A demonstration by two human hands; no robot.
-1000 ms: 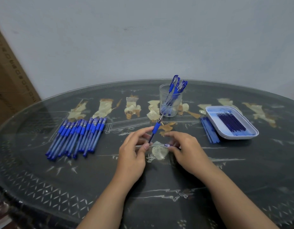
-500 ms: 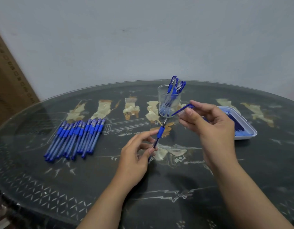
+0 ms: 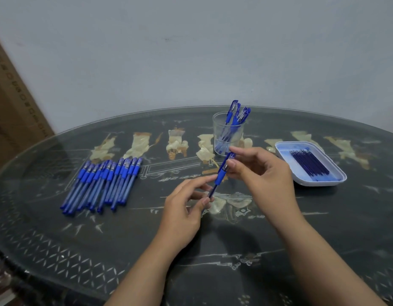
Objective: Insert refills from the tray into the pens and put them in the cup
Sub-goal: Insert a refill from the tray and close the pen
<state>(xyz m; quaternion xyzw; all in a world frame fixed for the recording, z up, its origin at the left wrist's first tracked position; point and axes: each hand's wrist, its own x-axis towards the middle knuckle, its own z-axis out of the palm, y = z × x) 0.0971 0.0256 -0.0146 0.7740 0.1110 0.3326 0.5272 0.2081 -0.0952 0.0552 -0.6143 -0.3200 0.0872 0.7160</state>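
Observation:
Both hands hold one blue pen (image 3: 220, 176) slanted above the table's middle. My left hand (image 3: 186, 208) pinches its lower barrel. My right hand (image 3: 262, 175) grips the blue cap at the pen's upper end, where it sits over the tip. Just behind them stands a clear cup (image 3: 227, 136) with several capped blue pens in it. A white tray (image 3: 286, 146) at the right holds several dark blue refills (image 3: 310, 162). On the left lies a row of several blue pens (image 3: 102, 184).
The oval glass-topped table (image 3: 58, 239) is dark with pale inlaid figures. A brown cardboard box (image 3: 12, 102) leans against the wall at the far left. A plain grey wall rises behind the table.
My right hand lifted the blue cap from the table, swung it up near the cup, then brought it down onto the tip of the pen in my left hand.

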